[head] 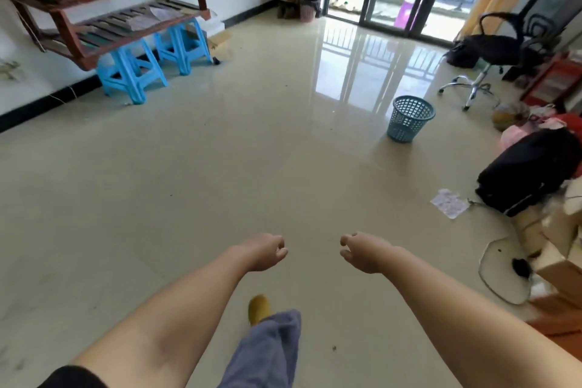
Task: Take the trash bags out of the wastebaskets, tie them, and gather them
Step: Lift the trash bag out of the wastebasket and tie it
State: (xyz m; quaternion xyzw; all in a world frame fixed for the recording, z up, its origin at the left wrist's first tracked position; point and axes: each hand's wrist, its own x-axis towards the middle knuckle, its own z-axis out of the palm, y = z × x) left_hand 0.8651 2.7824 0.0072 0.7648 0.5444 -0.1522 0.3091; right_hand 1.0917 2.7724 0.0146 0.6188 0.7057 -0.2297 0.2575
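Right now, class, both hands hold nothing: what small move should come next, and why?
Probably step toward the far pink wastebasket by the balcony door, which seems to hold a dark bag. The left hand and right hand are free, and the nearer blue mesh wastebasket shows no liner.

Wastebasket [410, 118] ahead right (on the floor [220, 167]), office chair [510, 47] behind.

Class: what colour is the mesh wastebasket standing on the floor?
Teal blue; the plastic mesh wastebasket shows best in the head view.
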